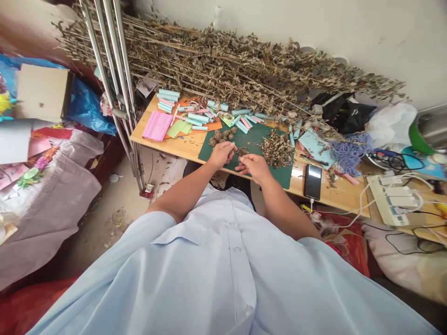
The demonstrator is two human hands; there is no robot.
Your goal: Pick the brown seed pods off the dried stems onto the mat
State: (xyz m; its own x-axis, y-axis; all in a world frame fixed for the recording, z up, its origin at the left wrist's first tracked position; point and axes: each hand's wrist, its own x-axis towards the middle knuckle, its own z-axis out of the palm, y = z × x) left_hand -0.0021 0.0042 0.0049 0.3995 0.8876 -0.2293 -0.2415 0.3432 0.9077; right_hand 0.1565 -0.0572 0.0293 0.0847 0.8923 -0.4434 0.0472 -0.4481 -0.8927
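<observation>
Over the front edge of a green cutting mat (240, 137), my two hands face each other, close but apart. My left hand (222, 155) is closed in a pinch; anything between its fingertips is too small to make out. My right hand (254, 166) also pinches, its fingertips beside a small clump of dried leaves (242, 151). Whether they grip a piece of it I cannot tell. Just beyond my left hand sit several brown, crumpled balls of dried leaf (222, 135). To the right of my right hand lies a loose heap of dried leaves (277, 148).
Long dried leafy stalks (209, 60) stretch along the back of the wooden table (164, 145). Rolled coloured paper (199, 117) covers the left back. On the right are a plugged-in phone (313, 181), blue yarn (351, 152) and a power strip (387, 200). Metal poles (113, 70) stand left.
</observation>
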